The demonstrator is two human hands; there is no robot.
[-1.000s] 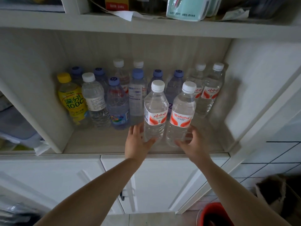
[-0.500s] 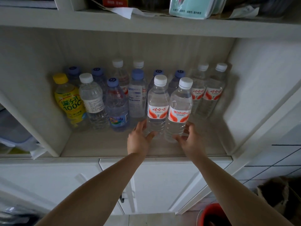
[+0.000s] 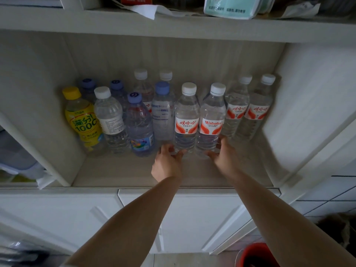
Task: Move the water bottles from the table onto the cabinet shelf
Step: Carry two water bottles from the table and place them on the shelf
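Observation:
Two clear water bottles with white caps and red-and-white labels stand upright side by side on the cabinet shelf (image 3: 119,172). My left hand (image 3: 167,162) grips the base of the left bottle (image 3: 186,118). My right hand (image 3: 224,156) grips the base of the right bottle (image 3: 212,120). Both bottles sit in line with a front row of other bottles. The table is not in view.
Several more bottles fill the shelf: a yellow drink bottle (image 3: 81,120) at far left, blue-capped ones behind, two white-capped ones (image 3: 248,106) at right. An upper shelf (image 3: 173,26) overhangs. Cabinet doors (image 3: 192,218) are below, a red bucket (image 3: 256,255) on the floor.
Both hands have pushed the two bottles deeper into the shelf, away from the front edge and into line with the other bottles.

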